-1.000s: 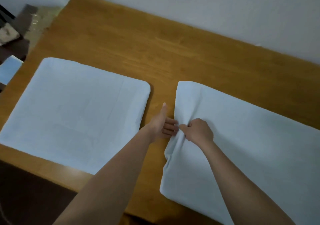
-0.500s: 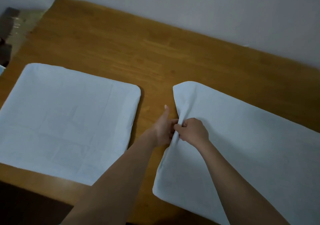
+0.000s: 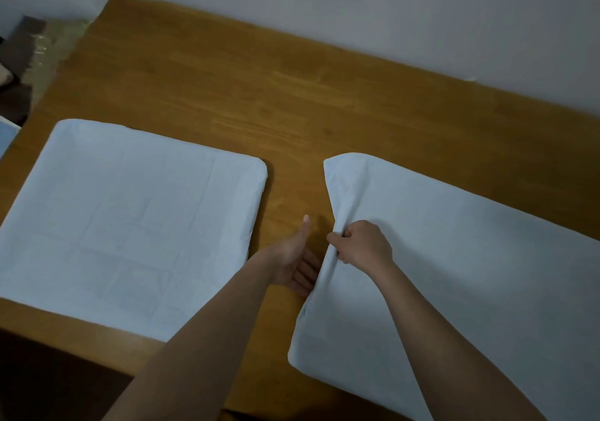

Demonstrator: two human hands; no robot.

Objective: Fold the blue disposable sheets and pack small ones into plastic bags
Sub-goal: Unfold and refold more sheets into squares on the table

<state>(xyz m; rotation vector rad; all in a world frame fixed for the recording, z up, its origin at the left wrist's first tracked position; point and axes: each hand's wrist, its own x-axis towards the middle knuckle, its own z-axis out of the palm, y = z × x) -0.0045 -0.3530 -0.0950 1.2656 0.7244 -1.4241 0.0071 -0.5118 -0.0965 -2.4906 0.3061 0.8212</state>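
Our right grip [image 3: 363,242] pinches the right sheet's [image 3: 470,274] left edge; our left grip [image 3: 297,263] lies released, fingertips under that edge, on the surface [image 3: 292,96].

I cannot see my left hand's fingertips [image 3: 305,282], tucked under the right sheet [image 3: 470,274], which runs off the frame's right edge.

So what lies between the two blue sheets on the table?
In the head view, a strip of bare table, plus the left hand reaching toward the right sheet; the left sheet lies untouched.
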